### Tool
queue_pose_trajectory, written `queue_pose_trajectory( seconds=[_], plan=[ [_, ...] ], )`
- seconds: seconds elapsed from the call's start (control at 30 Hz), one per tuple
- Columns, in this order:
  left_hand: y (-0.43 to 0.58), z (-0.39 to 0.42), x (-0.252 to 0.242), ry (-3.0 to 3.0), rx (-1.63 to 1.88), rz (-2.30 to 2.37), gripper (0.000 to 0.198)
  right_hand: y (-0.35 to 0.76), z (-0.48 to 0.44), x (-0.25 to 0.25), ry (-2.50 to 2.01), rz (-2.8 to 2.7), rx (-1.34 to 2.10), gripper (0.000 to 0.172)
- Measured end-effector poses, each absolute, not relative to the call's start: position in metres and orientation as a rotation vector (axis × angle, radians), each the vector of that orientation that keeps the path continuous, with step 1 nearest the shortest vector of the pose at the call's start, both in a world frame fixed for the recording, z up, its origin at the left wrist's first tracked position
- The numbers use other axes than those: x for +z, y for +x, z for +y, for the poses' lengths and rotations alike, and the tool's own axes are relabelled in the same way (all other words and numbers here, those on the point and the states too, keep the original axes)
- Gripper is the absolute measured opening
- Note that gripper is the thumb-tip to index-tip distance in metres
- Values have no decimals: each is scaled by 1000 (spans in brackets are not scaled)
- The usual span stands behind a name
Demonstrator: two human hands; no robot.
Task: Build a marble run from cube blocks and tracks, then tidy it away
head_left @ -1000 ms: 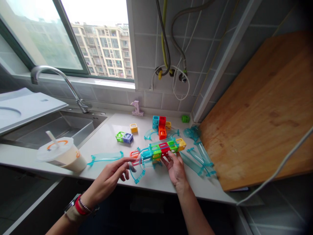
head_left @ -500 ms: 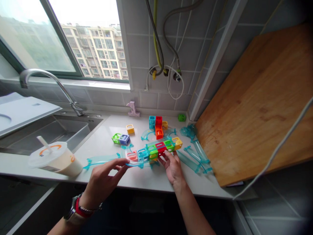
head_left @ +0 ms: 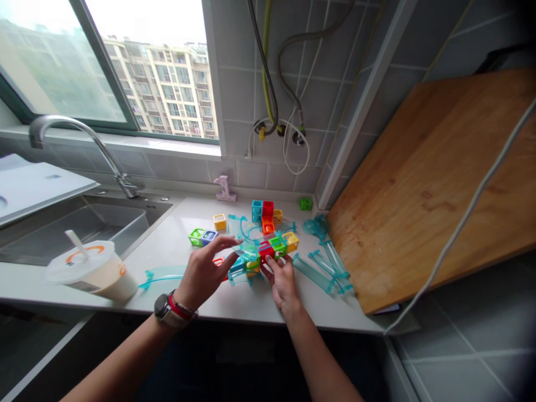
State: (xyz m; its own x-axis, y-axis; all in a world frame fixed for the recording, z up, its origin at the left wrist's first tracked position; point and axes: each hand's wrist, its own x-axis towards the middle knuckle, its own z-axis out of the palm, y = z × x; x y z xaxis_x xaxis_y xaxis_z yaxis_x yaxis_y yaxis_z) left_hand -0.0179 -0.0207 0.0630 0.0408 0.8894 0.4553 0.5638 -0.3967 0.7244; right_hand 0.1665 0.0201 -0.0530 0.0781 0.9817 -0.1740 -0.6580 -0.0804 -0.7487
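Note:
A row of coloured cube blocks (head_left: 272, 247) with clear teal track pieces lies on the white counter (head_left: 176, 251). My right hand (head_left: 281, 282) grips the near side of this row, thumb and fingers on the red and green cubes. My left hand (head_left: 205, 271) pinches a curved teal track piece (head_left: 245, 243) and holds it raised over the left end of the row. A small stack of blue, red and orange cubes (head_left: 263, 215) stands behind. A green and purple cube pair (head_left: 200, 237) and a yellow cube (head_left: 219, 222) sit to the left.
A lidded drink cup (head_left: 90, 271) with a straw stands near the counter's front edge by the sink (head_left: 62, 223) and tap (head_left: 84, 145). Loose teal track pieces (head_left: 324, 265) lie right of the blocks, one more (head_left: 161, 274) left. A wooden board (head_left: 431, 184) leans at right. Hoses hang on the tiled wall.
My left hand lifted the curved teal track piece from the counter's front and carried it up and right over the block row. My right hand stayed on the row.

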Motion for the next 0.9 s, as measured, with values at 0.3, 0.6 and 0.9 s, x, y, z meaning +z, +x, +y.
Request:
queue_pose_trajectory(
  seconds=[0.3,0.6,0.9],
  plan=[
    [-5,54,55,2348,840,1300,24,161,28,-56,-784,-530,1467,55],
    [-13,70,45,2427,811,1291,24,148,58,-51,-781,-527,1469,53],
    [-23,81,40,2508,717,1211,16,156,68,-53,-888,-571,1506,38]
  ],
)
